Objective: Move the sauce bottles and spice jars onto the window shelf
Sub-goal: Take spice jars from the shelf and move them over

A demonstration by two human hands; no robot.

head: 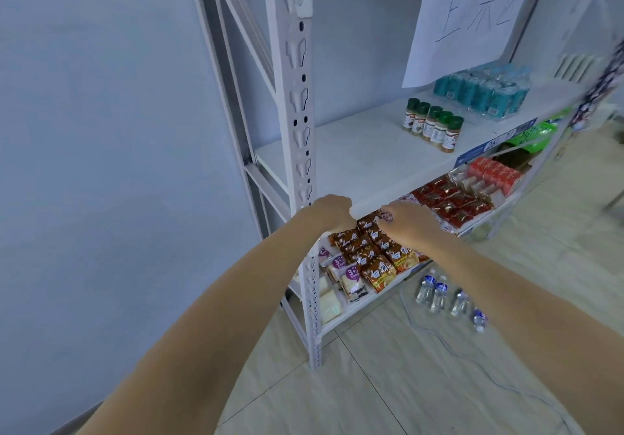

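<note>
rack (297, 103): white, centre | wall (101, 130): pale blue-grey, left | 5 spice jars (433, 124): dark green caps, tan contents, right of centre | bottle pack (483, 91): teal, upper right | snack packets (374, 259): brown-orange, centre | boxes (494, 174): red, right | floor (388, 384): beige tile

Five green-capped spice jars (433, 127); four water bottles (449, 296) on floor; two hands (407, 221)

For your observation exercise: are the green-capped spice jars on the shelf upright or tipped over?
Upright. All five spice jars stand in a row on the white shelf, green caps on top, labels facing out.
</note>
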